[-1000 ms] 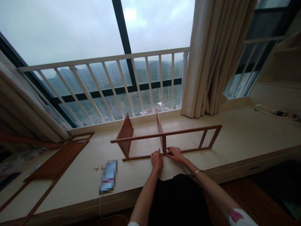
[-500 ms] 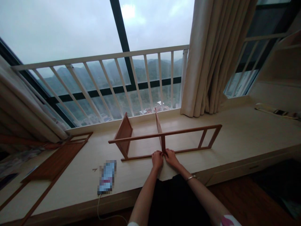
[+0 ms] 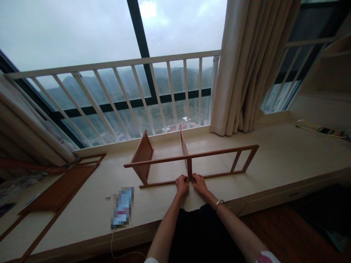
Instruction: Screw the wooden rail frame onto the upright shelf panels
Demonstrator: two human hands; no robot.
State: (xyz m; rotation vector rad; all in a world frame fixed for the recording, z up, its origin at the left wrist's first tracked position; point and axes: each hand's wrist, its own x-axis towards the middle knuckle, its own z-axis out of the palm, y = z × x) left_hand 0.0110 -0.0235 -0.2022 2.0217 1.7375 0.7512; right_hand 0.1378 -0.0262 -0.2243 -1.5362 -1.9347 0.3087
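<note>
A brown wooden shelf frame lies on its side on the pale window ledge, its two shelf boards standing upright at the left end and the middle. My left hand is closed at the foot of the middle shelf board, fingertips pinched together by the lower rail. Whatever lies between those fingertips is too small or hidden to make out. On the other side of the same joint, my right hand has its fingers curled on the frame's lower rail. The fingertips of both hands nearly meet there.
A phone with a white cable lies left of my arms, beside tiny hardware pieces. Another brown wooden frame with a panel rests at the far left. A white railing and beige curtain stand behind the ledge.
The view has shifted slightly, so things on the left sit a little farther left. My left hand has shifted slightly; both hands stay at the same joint.
</note>
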